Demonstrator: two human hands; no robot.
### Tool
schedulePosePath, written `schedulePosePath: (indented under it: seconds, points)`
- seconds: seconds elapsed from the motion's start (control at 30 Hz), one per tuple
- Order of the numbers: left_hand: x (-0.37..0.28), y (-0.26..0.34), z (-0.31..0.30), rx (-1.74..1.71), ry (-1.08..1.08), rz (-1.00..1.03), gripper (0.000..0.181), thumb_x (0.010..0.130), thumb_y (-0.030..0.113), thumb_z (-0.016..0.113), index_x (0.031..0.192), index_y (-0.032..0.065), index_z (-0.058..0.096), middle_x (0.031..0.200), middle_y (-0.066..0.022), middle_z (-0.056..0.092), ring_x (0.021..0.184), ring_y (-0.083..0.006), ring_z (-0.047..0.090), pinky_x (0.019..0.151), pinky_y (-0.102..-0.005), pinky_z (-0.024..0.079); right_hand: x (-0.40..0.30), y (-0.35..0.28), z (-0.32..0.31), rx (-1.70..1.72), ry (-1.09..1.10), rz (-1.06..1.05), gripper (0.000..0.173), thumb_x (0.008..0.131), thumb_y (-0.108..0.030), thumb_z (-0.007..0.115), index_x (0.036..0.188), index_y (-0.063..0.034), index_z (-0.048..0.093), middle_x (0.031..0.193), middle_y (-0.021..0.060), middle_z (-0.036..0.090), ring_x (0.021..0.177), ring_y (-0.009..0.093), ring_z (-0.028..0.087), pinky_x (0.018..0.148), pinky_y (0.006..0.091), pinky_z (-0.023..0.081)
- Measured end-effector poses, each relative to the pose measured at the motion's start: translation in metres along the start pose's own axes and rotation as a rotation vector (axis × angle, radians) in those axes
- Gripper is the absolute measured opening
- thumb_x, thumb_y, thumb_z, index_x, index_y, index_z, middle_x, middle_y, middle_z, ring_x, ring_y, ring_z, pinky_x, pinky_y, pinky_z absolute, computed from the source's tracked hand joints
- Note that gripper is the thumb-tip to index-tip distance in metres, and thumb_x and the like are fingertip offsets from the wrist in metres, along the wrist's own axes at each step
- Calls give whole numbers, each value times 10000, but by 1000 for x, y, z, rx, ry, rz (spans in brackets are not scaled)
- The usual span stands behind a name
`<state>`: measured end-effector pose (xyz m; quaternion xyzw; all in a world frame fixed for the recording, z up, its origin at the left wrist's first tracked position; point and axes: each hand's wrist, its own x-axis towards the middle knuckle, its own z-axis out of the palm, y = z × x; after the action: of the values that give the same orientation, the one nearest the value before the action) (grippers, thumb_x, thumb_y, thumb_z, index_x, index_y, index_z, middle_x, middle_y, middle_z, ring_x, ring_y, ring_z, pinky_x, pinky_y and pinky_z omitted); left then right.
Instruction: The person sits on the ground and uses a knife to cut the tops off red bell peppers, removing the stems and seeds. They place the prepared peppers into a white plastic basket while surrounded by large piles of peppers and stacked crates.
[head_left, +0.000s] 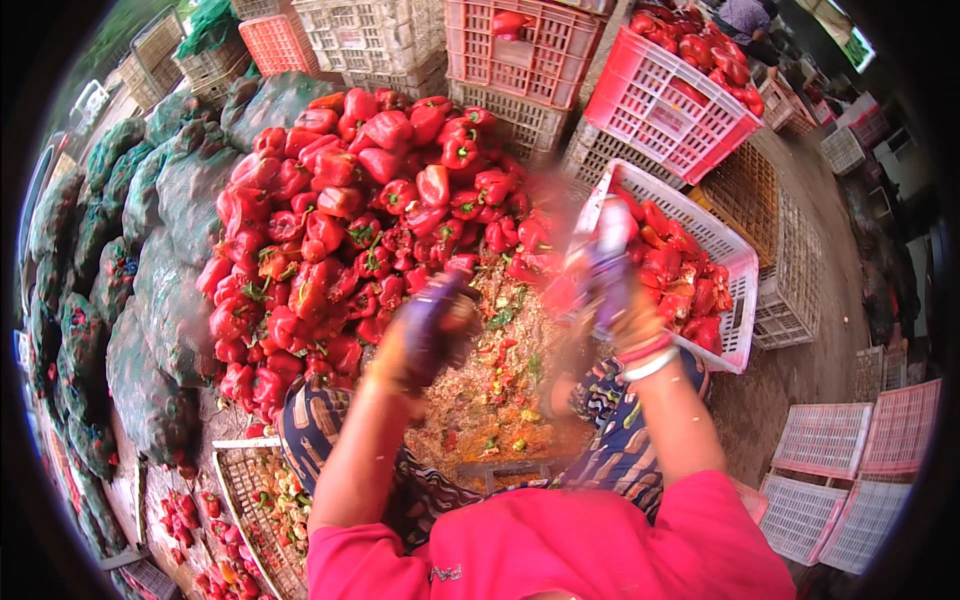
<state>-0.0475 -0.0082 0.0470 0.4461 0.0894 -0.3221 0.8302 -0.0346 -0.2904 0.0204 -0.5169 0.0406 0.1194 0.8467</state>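
A large heap of red bell peppers (337, 172) lies on the ground before me. My left hand (439, 322), in a purple and orange glove, is curled near the heap's right edge. Motion blur hides whether it grips anything. My right hand (611, 285), gloved alike, is strongly blurred over the left rim of a tilted pinkish-white plastic crate (739, 292). A whitish blur shows at its fingertips, and I cannot tell what it is. Inside the crate are red peppers (675, 300), some of them broken open. Seeds and pepper scraps (502, 375) cover the ground between my knees.
Green mesh sacks (180, 202) are piled on the left. Stacked plastic crates (525, 52) stand behind the heap, and a red crate full of peppers (667, 105) sits back right. A crate of scraps (262, 502) is at lower left. More crates (825, 435) lie at right.
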Motion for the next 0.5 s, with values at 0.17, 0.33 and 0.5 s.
schedulePosePath:
  seconds: [0.17,0.33,0.5]
  points:
    - [-137,74,-75,523,627,584,287,924,352,575,991,75,610,762,-28,604,603,-119,555,551,-259,423,-17,-42,-145,-487,596,-162,153,882,-162,546,971,-40,562,754,19,568,615,121,532,561,270,465]
    - [-255,44,-183,1324,1184,-161,419,864,370,660,1006,-23,673,817,-154,697,724,-241,649,696,-352,498,6,-32,-176,389,544,-8,140,904,-120,553,962,-30,643,783,8,630,642,79,571,548,224,471]
    - [-238,42,-230,2387,504,216,216,929,149,544,1093,119,681,965,-145,664,896,-302,641,748,-397,544,57,-25,-71,572,230,279,266,950,-279,536,1084,-87,664,857,50,659,669,87,604,556,240,494]
